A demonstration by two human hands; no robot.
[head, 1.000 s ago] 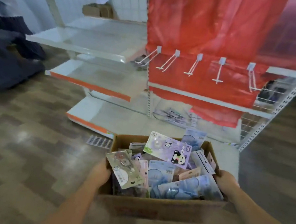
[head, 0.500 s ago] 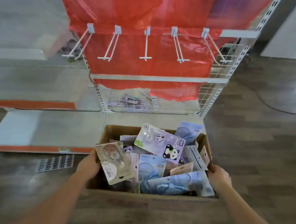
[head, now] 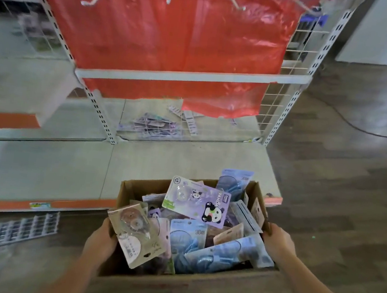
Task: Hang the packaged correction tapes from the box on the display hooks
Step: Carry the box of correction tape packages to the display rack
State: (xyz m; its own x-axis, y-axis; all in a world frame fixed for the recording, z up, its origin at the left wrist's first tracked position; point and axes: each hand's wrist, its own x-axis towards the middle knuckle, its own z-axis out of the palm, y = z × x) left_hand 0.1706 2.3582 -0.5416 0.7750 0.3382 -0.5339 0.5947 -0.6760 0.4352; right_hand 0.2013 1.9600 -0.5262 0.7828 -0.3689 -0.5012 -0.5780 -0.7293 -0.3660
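Gripping opposite box (head: 152,281) walls, left hand (head: 100,242) and right hand (head: 279,243) reach forward.

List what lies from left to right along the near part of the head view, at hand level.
Grey grid sheet on the floor → left hand → clear tape pack → blue 30m pack → right hand.
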